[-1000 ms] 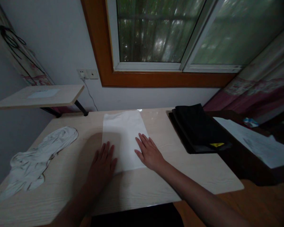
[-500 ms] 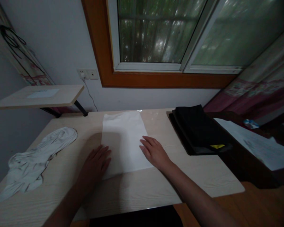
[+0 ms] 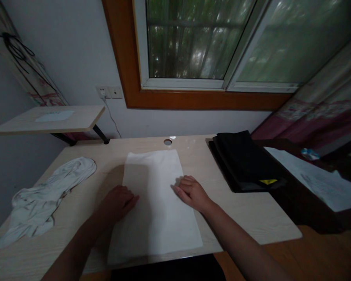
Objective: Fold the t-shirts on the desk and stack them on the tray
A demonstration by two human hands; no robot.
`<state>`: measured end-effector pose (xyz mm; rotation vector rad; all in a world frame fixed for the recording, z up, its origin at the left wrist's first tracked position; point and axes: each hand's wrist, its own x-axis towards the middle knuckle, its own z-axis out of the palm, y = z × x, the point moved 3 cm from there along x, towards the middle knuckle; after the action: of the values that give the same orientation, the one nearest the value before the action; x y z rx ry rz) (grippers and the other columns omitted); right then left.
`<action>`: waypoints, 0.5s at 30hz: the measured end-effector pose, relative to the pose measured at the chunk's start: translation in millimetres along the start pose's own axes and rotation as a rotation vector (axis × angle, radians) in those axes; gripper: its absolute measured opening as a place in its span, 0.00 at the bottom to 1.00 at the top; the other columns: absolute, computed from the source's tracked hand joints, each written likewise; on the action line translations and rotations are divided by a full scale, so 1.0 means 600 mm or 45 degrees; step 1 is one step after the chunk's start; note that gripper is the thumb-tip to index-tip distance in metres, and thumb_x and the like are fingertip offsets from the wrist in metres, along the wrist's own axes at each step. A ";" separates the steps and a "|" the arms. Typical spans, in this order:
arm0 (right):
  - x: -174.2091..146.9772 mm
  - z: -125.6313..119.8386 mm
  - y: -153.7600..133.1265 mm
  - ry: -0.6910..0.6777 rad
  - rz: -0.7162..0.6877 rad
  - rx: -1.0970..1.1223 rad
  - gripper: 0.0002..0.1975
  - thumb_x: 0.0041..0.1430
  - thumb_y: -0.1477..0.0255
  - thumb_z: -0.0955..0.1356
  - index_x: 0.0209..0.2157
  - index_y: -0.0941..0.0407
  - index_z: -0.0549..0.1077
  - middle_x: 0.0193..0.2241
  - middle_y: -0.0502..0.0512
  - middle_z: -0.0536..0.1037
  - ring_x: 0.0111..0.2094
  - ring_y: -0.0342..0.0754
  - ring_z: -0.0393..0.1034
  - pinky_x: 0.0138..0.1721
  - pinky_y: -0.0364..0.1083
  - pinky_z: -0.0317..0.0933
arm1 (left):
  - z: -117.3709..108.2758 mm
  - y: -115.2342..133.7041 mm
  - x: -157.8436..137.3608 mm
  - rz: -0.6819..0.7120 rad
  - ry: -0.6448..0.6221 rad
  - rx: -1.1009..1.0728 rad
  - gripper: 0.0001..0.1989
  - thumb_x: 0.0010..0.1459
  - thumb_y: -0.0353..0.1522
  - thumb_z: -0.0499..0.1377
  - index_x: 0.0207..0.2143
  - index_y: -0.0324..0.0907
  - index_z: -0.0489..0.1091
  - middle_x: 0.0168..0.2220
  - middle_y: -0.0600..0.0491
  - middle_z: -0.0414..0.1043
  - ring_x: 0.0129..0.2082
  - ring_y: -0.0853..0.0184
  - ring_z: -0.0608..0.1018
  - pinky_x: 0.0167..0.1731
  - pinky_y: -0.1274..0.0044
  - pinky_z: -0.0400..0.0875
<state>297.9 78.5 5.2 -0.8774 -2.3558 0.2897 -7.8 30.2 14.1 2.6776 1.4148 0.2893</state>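
Observation:
A white cloth (image 3: pixel 160 187) lies flat on the table in front of me, its near edge close to the table's front edge. My left hand (image 3: pixel 118 203) is at the cloth's left side, with fingers curled and thumb pressed along them over the edge. On the opposite side, my right hand (image 3: pixel 193 193) has its fingers closed at the right edge, thumb pointing inward. Both hands pinch the cloth's side edges about midway along. The fabric under the fingers is hidden.
A crumpled white garment (image 3: pixel 52 195) lies on the table's left. A raised wooden shelf (image 3: pixel 84 121) stands behind it. Folded black fabric (image 3: pixel 240 156) rests at the right, beside papers (image 3: pixel 318 175). A round cable hole (image 3: pixel 167 142) shows near the table's back edge.
The cloth has come toward me and now reaches farther along the table, uncovering the cable hole. My fingers, outstretched before, have curled closed at its sides.

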 end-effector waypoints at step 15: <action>0.003 0.018 0.005 -0.130 0.094 -0.177 0.19 0.70 0.66 0.64 0.61 0.49 0.70 0.60 0.57 0.72 0.58 0.54 0.68 0.61 0.58 0.61 | 0.071 -0.022 0.160 -0.219 0.224 0.262 0.28 0.70 0.42 0.46 0.67 0.38 0.57 0.70 0.41 0.55 0.71 0.55 0.56 0.69 0.59 0.50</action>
<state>292.0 82.2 -4.0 -1.0396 -2.4653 0.2067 43.3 116.8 -18.4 2.7195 1.8070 0.3929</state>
